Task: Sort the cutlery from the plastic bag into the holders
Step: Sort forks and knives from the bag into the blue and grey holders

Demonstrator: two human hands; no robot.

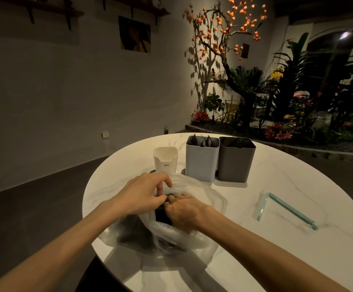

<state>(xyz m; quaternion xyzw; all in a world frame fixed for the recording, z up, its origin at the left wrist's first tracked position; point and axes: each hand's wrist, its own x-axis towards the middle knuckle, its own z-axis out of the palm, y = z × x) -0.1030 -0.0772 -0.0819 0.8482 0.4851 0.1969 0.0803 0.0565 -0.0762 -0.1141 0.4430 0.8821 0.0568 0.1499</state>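
The white holder (165,160) read "CRBW". Both hands, left hand (144,193) and right hand (185,211), gripped dark cutlery (161,216) at the plastic bag (171,234) mouth on the tabletop (276,249).

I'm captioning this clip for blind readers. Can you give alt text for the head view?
Both hands, left and right, grip dark cutlery at the mouth of a plastic bag on a round marble table. Behind stand white, pale grey and dark grey holders.

Left hand (144,193) and right hand (185,211) grip dark cutlery (163,214) inside plastic bag (192,237); three holders (202,163) behind.
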